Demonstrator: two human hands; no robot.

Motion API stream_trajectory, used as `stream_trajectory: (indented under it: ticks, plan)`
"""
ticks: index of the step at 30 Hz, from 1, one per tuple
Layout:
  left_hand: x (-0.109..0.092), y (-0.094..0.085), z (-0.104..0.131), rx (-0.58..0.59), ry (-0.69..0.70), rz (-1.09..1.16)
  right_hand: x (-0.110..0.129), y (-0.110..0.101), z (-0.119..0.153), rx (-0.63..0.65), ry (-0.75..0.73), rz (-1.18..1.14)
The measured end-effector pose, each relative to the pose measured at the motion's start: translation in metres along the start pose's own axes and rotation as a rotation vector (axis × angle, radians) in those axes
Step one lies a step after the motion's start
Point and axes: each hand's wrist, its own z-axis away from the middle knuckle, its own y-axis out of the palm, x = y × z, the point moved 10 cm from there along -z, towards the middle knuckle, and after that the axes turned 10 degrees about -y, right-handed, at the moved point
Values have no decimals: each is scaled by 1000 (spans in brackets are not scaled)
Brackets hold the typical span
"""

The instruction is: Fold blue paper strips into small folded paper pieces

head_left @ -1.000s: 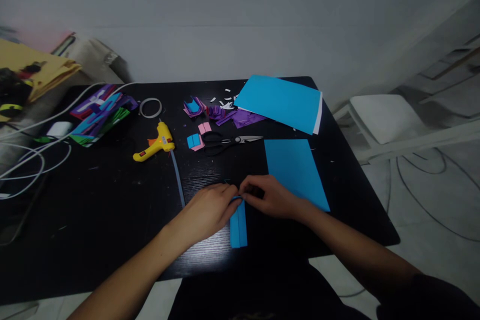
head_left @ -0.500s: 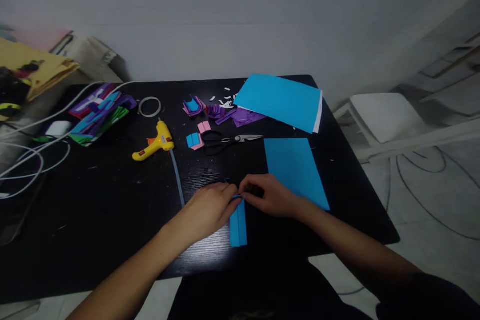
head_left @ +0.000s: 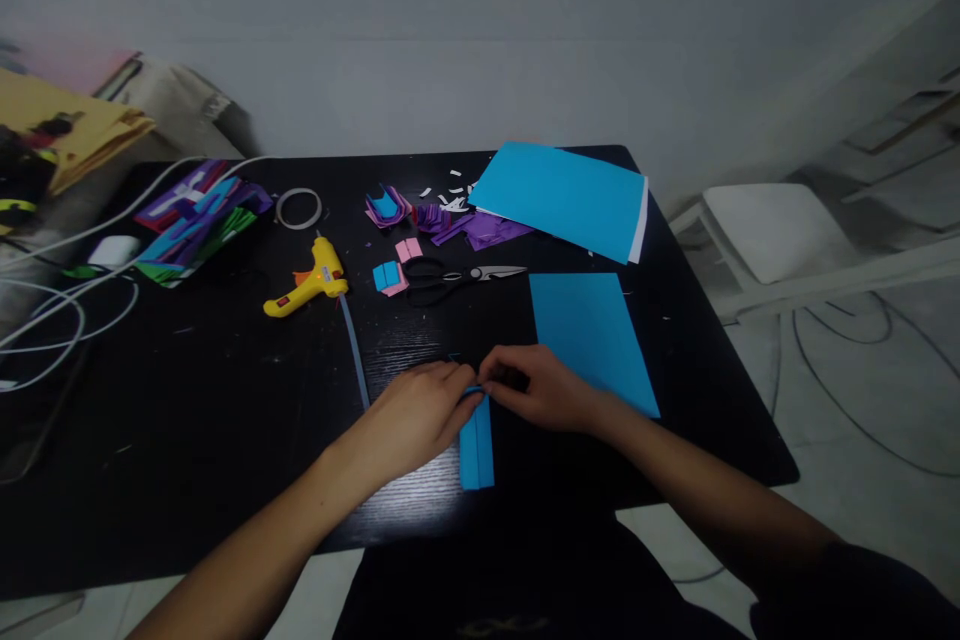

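A narrow strip of blue paper (head_left: 477,448), creased lengthwise, lies on the black table with its far end turned up between my fingers. My left hand (head_left: 431,407) pinches that end from the left, its thumb along the fold. From the right, my right hand (head_left: 534,385) grips the same end with thumb and forefinger together. Fingers hide part of the folded edge. Just beyond my right hand is a flat blue sheet (head_left: 592,340), partly under my right forearm. Black-handled scissors (head_left: 465,276) rest farther back, closed.
A yellow glue gun (head_left: 313,278) with a glue stick (head_left: 355,352) lies left of centre. Small folded papers (head_left: 390,275), purple pieces (head_left: 491,230) and white scraps (head_left: 454,203) sit behind. A blue sheet stack (head_left: 562,195), tape ring (head_left: 298,208), coloured strips (head_left: 202,220) and white cables (head_left: 82,315) surround them.
Both hands keep their hold on the strip's far end with hardly any movement. The whole view has shifted slightly.
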Motion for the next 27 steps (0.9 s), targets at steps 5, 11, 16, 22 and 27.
stream_trajectory:
  ticks: [5, 11, 16, 22, 27]
  plan:
    - [0, 0, 0, 15, -9, 6, 0, 0, 0, 6, 0, 2]
    - [1, 1, 0, 29, -26, -3, 0, 0, 0, -1, -11, 4]
    - [0, 0, 0, 24, -12, 1, -1, 0, 0, 14, 13, 7]
    - [-1, -1, 0, 16, -11, 6, 0, -1, 0, 6, 6, 6]
    - [-2, -1, 0, 25, -9, -1, 0, 0, 0, 18, 13, 10]
